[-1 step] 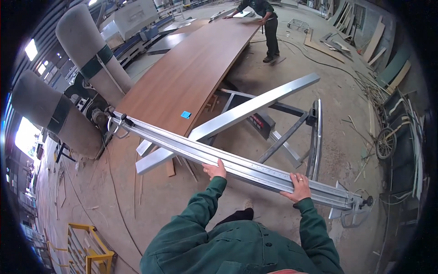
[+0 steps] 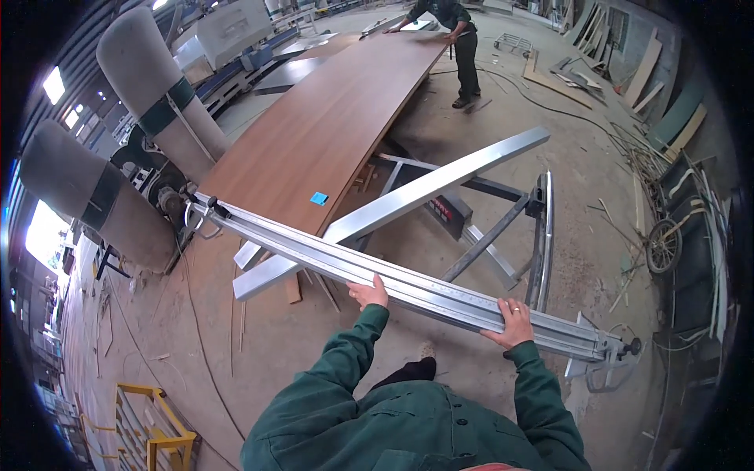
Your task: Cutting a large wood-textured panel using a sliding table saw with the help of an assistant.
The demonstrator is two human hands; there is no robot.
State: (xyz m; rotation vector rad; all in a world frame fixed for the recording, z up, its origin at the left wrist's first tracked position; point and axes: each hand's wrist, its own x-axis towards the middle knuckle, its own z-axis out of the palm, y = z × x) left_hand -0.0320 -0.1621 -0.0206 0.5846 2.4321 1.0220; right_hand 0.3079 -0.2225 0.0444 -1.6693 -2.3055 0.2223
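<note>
A long grooved aluminium fence rail (image 2: 440, 293) runs slantwise in front of me, from the board's near left corner down to the right. My left hand (image 2: 368, 292) is closed on its near edge around the middle, thumb on top. Farther right, my right hand (image 2: 513, 323) grips the same rail, its fingers lying over the top. Metal handle fittings sit at both rail ends. Beyond it, a large brown wood-grain panel (image 2: 314, 133) lies flat, with a small blue square (image 2: 318, 198) near its close end. A silver metal beam (image 2: 440, 184) slants up to the right past the rail.
At the panel's far end a co-worker (image 2: 455, 39) has both hands on it. Dust-collector bags (image 2: 149, 63) stand at left. A dark metal frame (image 2: 503, 228) is under the beam. Near lower left is a yellow metal frame (image 2: 161, 428). Cables and wood strips lie on the floor.
</note>
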